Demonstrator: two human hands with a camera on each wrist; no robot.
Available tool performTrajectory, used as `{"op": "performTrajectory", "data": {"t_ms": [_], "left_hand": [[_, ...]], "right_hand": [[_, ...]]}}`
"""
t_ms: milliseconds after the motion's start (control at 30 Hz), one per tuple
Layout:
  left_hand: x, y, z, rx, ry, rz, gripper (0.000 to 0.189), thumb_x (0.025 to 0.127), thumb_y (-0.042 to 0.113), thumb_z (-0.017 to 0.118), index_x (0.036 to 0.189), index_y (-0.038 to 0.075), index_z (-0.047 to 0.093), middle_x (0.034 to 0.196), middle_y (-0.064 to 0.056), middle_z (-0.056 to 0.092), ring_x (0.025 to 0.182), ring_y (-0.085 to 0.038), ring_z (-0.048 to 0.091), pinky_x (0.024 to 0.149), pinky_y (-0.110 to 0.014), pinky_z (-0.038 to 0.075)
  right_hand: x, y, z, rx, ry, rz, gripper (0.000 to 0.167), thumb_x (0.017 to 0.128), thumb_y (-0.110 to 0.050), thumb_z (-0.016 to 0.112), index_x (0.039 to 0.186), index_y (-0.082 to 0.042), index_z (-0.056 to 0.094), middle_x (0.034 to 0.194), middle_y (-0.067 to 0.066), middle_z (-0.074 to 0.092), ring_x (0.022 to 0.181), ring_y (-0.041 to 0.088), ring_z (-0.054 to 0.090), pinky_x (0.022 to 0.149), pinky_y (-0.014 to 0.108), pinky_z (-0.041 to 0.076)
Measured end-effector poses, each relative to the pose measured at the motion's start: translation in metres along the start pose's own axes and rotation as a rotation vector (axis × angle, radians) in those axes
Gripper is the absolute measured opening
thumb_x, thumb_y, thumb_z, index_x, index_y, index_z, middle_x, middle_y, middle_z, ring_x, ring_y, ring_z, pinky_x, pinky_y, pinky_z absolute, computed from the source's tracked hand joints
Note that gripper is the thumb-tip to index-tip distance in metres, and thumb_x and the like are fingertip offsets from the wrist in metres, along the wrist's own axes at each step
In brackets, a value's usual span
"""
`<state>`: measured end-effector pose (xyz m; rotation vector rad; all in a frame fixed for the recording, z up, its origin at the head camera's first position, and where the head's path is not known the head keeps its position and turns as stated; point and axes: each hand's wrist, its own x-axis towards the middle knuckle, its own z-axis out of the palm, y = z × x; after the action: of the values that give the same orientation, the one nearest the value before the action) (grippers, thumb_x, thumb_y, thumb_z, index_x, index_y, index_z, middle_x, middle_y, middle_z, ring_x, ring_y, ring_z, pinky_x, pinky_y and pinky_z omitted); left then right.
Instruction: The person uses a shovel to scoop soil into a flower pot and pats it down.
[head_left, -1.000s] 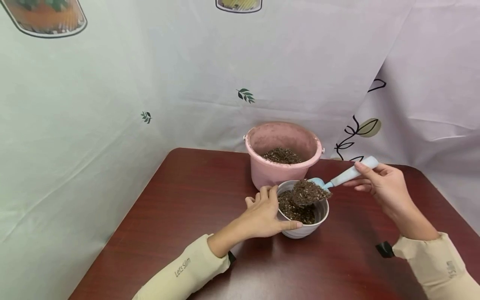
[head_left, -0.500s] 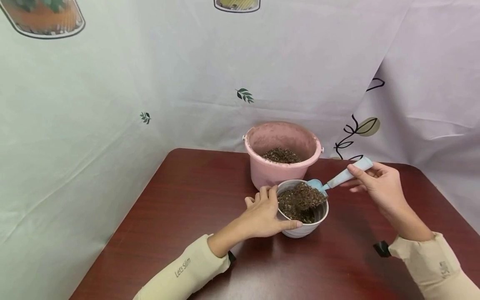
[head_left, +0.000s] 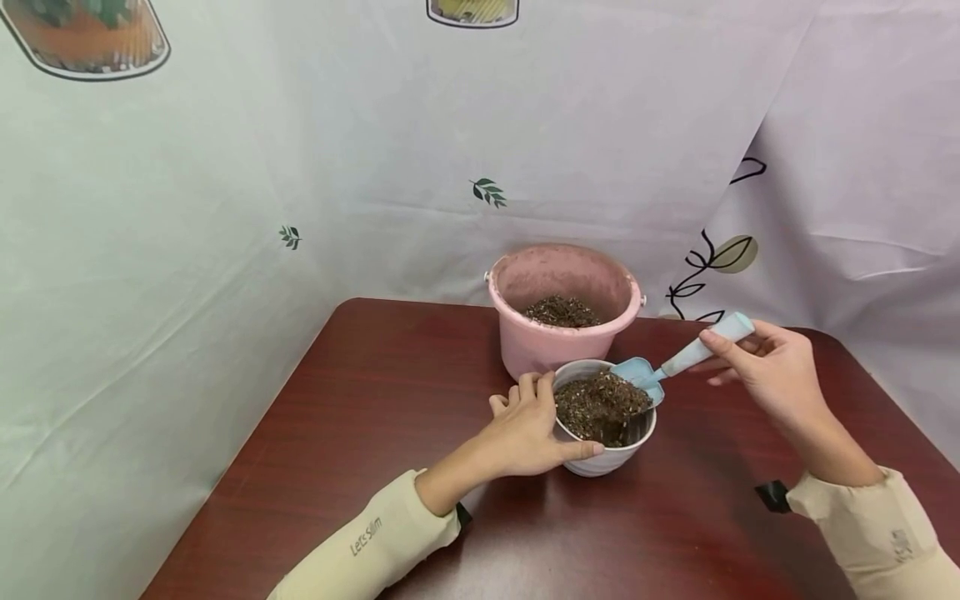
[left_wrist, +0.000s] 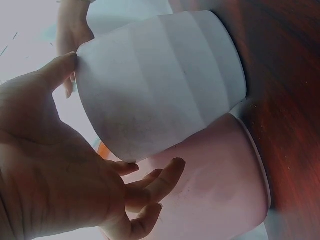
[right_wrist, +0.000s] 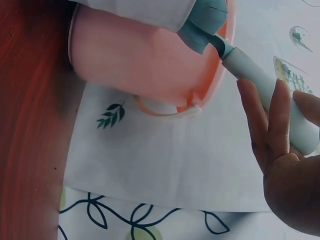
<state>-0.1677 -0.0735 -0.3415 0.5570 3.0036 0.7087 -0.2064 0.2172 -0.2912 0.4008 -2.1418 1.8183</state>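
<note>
A white ribbed plant pot [head_left: 600,462] holds dark soil [head_left: 600,408]. My left hand [head_left: 528,429] steadies it from the left, thumb on the near rim and fingers on the far rim; in the left wrist view thumb and forefinger span the pot [left_wrist: 160,80]. My right hand [head_left: 783,371] grips a small garden trowel by its pale blue handle [head_left: 708,343]. The trowel's light blue blade [head_left: 637,372] slants down over the pot's right rim, its tip hidden in the soil. In the right wrist view, fingers and thumb hold the handle [right_wrist: 265,82].
Right behind the pot stands a pink bucket [head_left: 551,346] with more soil inside and a pale handle [right_wrist: 175,113] hanging at its side. Both stand on a dark red table [head_left: 405,375], backed by a pale printed cloth [head_left: 405,167].
The trowel has lowered and tipped, its soil heap sinking into the pot; more of the blue blade shows. My right hand shifted slightly left, then back right. The left hand stays put.
</note>
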Motion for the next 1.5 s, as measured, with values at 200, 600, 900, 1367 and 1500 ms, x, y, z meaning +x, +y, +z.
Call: {"op": "performTrajectory", "data": {"t_ms": [200, 600, 900, 1367, 1500], "left_hand": [[0.000, 0.000, 0.000, 0.002, 0.001, -0.003, 0.104, 0.073, 0.076, 0.067, 0.143, 0.006, 0.035, 0.129, -0.015, 0.042, 0.112, -0.029, 0.045, 0.081, -0.043, 0.029], [0.000, 0.000, 0.001, 0.000, -0.005, -0.003, 0.104, 0.074, 0.076, 0.066, 0.144, 0.006, 0.034, 0.129, -0.014, 0.042, 0.113, -0.029, 0.044, 0.081, -0.043, 0.029], [0.001, 0.000, 0.002, 0.001, -0.007, -0.004, 0.106, 0.074, 0.077, 0.065, 0.146, 0.006, 0.032, 0.133, -0.015, 0.040, 0.118, -0.030, 0.043, 0.082, -0.044, 0.029], [0.001, 0.000, 0.002, -0.016, -0.019, -0.017, 0.108, 0.075, 0.077, 0.065, 0.148, 0.006, 0.029, 0.132, -0.015, 0.040, 0.119, -0.031, 0.046, 0.084, -0.044, 0.029], [0.002, 0.000, 0.003, -0.022, -0.021, -0.020, 0.108, 0.075, 0.077, 0.065, 0.148, 0.007, 0.028, 0.131, -0.016, 0.040, 0.118, -0.033, 0.048, 0.085, -0.044, 0.029]], "right_hand": [[-0.002, -0.003, -0.005, -0.071, -0.003, -0.023, 0.012, 0.089, -0.002, 0.071, 0.098, 0.005, 0.068, 0.074, 0.006, 0.074, 0.062, 0.017, 0.072, 0.050, 0.032, 0.054], [-0.003, -0.010, -0.009, -0.179, -0.002, -0.041, 0.010, 0.088, 0.000, 0.072, 0.097, 0.003, 0.069, 0.074, 0.001, 0.074, 0.059, 0.016, 0.071, 0.050, 0.031, 0.054], [-0.004, -0.015, -0.010, -0.225, -0.084, -0.206, 0.022, 0.082, 0.015, 0.070, 0.099, 0.001, 0.070, 0.081, -0.006, 0.072, 0.053, 0.012, 0.067, 0.048, 0.026, 0.052], [-0.001, -0.009, -0.011, 0.071, -0.270, -0.371, 0.023, 0.082, 0.025, 0.061, 0.104, 0.019, 0.057, 0.098, 0.012, 0.075, 0.069, 0.015, 0.072, 0.044, 0.027, 0.050], [-0.002, -0.012, -0.009, 0.078, -0.268, -0.386, 0.022, 0.084, 0.023, 0.060, 0.105, 0.020, 0.055, 0.098, 0.013, 0.075, 0.069, 0.017, 0.072, 0.046, 0.026, 0.051]]}}
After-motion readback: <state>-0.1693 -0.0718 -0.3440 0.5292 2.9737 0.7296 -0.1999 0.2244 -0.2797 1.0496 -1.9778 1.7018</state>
